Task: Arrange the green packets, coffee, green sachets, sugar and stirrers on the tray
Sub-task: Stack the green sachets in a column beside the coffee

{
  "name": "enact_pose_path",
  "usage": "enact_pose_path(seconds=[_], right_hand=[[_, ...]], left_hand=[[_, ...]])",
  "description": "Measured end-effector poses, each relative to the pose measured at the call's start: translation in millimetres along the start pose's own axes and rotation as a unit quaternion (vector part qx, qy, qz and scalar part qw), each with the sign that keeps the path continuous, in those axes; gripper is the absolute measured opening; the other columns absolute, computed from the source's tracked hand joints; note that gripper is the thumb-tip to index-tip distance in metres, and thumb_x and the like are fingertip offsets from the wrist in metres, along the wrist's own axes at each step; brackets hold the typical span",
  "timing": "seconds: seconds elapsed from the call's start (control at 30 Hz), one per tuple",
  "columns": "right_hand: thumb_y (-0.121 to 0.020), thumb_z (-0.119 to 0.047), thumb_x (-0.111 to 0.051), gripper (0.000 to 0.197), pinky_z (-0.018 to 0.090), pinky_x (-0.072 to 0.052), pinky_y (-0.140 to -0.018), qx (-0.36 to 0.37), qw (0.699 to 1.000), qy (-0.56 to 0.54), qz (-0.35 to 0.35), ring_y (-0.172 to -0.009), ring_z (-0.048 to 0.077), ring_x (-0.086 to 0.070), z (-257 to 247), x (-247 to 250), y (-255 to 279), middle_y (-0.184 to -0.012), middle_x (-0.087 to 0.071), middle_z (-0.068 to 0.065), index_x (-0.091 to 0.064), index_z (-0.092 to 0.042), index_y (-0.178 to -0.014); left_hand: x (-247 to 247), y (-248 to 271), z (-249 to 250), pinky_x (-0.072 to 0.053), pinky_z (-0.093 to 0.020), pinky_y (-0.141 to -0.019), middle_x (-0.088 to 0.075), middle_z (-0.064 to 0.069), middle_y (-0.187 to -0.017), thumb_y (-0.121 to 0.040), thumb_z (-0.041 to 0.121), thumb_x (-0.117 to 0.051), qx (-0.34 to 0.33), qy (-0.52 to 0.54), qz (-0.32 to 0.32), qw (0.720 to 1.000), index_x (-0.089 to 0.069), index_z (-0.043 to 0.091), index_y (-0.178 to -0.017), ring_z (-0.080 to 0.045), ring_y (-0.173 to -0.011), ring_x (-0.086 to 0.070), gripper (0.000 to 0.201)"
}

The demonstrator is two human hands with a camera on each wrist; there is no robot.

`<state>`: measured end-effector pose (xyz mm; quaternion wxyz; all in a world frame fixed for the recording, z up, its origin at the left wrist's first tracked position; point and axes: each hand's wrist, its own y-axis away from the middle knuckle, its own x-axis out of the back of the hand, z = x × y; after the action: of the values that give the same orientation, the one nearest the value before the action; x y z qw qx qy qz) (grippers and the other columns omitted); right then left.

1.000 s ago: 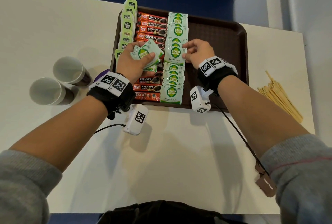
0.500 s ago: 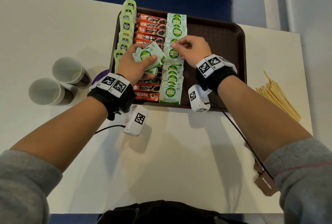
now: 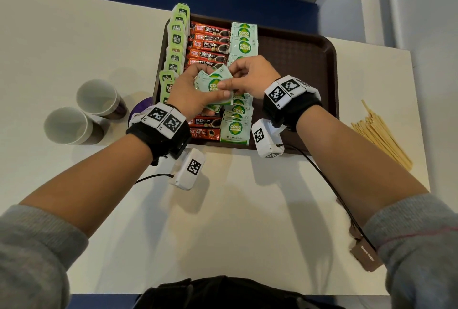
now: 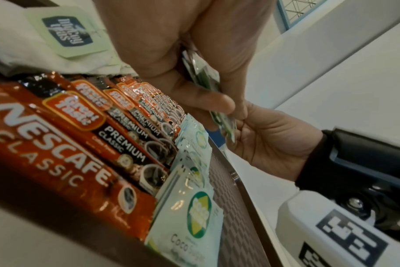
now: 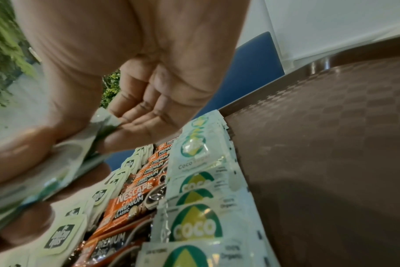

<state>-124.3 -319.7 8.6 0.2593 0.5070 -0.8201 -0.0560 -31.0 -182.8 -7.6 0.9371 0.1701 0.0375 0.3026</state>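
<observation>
Left hand (image 3: 190,93) grips fanned stack of sugar sachets (image 3: 213,83); right hand (image 3: 247,77) pinches top sachet. Both above tray (image 3: 297,61), sugar column below right hand, stirrers (image 3: 381,135) on worktop right.

Head view: looks steeply down from above the person at the bench (image 3: 223,209), taking in both forearms, the whole brown tray (image 3: 297,61) and the bench edges at moderate range. Left wrist view: sits very close, low over the tray's near left corner, facing along the left hand (image 4: 183,63) across the coffee sticks (image 4: 80,144) toward the right hand (image 4: 274,144). Right wrist view: equally close, low over the tray (image 5: 320,144), facing along the right hand (image 5: 126,63) toward the far rim; all three share the sugar sachet row (image 5: 199,198) and coffee sticks.
</observation>
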Motion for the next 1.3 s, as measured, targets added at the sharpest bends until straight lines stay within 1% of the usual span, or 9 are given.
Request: enact_pose_path(seconds=[0.23, 0.4, 0.53, 0.67, 0.83, 0.97, 1.07, 1.2, 1.3], right_hand=[[-0.088, -0.017, -0.065, 0.018, 0.020, -0.055, -0.069, 0.006, 0.999, 0.040, 0.003, -0.075, 0.005, -0.060, 4, 5, 2, -0.082, -0.064, -0.007, -0.067, -0.011, -0.105], [-0.076, -0.026, -0.077, 0.020, 0.023, -0.058, -0.069, -0.030, 0.998, -0.011, 0.055, -0.067, 0.011, -0.064, 6, 6, 3, -0.074, -0.066, -0.002, -0.067, -0.016, -0.090], [-0.076, -0.016, -0.077, 0.016, 0.016, -0.053, -0.057, -0.037, 0.996, -0.051, 0.057, -0.057, 0.006, -0.063, 6, 7, 3, -0.070, -0.064, 0.001, -0.061, -0.015, -0.076], [-0.081, -0.010, -0.071, 0.014, 0.019, -0.056, -0.058, -0.030, 0.991, -0.088, 0.096, -0.070, 0.015, -0.066, 10, 14, 0, -0.076, -0.066, 0.005, -0.059, -0.016, -0.081], [-0.088, -0.004, -0.062, 0.007, 0.015, -0.054, -0.057, -0.031, 0.985, -0.076, 0.155, -0.069, 0.009, -0.065, 23, 28, -4, -0.083, -0.065, 0.007, -0.059, -0.008, -0.092], [-0.089, -0.003, -0.060, 0.011, 0.020, -0.056, -0.064, -0.053, 0.984, -0.013, 0.171, -0.081, 0.020, -0.065, 40, 31, -7, -0.083, -0.063, 0.009, -0.061, -0.007, -0.099], [-0.089, -0.004, -0.060, 0.011, 0.019, -0.056, -0.064, -0.063, 0.986, 0.014, 0.151, -0.082, 0.021, -0.065, 48, 26, -6, -0.081, -0.062, 0.009, -0.059, -0.013, -0.095], [-0.089, -0.005, -0.061, 0.011, 0.030, -0.058, -0.074, -0.079, 0.986, 0.033, 0.145, -0.081, 0.024, -0.067, 54, 19, -3, -0.081, -0.062, 0.009, -0.061, -0.012, -0.098], [-0.088, -0.005, -0.062, 0.016, 0.025, -0.058, -0.069, -0.083, 0.982, 0.043, 0.162, -0.070, 0.015, -0.062, 58, 16, -3, -0.069, -0.054, -0.003, -0.064, -0.006, -0.104]], left_hand=[[0, -3, -6, -0.052, -0.023, -0.043, -0.063, -0.008, -0.114, -0.085, 0.026, -0.069, 0.007, 0.007, 0.017, 1.000, -0.052, 0.020, -0.105, -0.015, -0.076, -0.068, 0.026], [0, -5, -7, -0.054, -0.025, -0.043, -0.063, -0.006, -0.112, -0.087, 0.027, -0.067, 0.011, 0.011, 0.047, 0.999, -0.050, 0.018, -0.107, -0.020, -0.082, -0.067, 0.028], [-1, -5, -7, -0.051, -0.023, -0.041, -0.063, -0.009, -0.114, -0.086, 0.025, -0.068, 0.009, 0.021, 0.044, 0.999, -0.050, 0.020, -0.101, -0.020, -0.080, -0.067, 0.024], [1, -5, -7, -0.052, -0.024, -0.041, -0.064, -0.008, -0.112, -0.088, 0.023, -0.066, 0.004, 0.018, 0.053, 0.998, -0.051, 0.024, -0.094, -0.016, -0.072, -0.068, 0.016], [10, -8, -12, -0.053, -0.024, -0.041, -0.065, -0.008, -0.108, -0.088, 0.024, -0.066, 0.008, 0.014, 0.092, 0.996, -0.050, 0.030, -0.087, -0.015, -0.071, -0.068, 0.018], [15, -11, -15, -0.060, -0.041, -0.060, -0.066, -0.002, -0.099, -0.086, 0.027, -0.069, -0.007, -0.016, 0.113, 0.993, -0.051, 0.033, -0.086, -0.026, -0.085, -0.071, 0.018], [14, -11, -14, -0.060, -0.042, -0.066, -0.067, -0.001, -0.100, -0.087, 0.027, -0.068, -0.005, -0.022, 0.110, 0.994, -0.052, 0.033, -0.087, -0.025, -0.088, -0.070, 0.018], [11, -9, -12, -0.056, -0.027, -0.045, -0.064, -0.006, -0.105, -0.089, 0.024, -0.066, 0.002, 0.000, 0.093, 0.996, -0.050, 0.029, -0.090, -0.012, -0.072, -0.068, 0.017], [10, -7, -12, -0.054, -0.025, -0.043, -0.063, -0.007, -0.107, -0.090, 0.024, -0.065, 0.004, -0.004, 0.091, 0.996, -0.050, 0.026, -0.093, -0.013, -0.073, -0.067, 0.016]])
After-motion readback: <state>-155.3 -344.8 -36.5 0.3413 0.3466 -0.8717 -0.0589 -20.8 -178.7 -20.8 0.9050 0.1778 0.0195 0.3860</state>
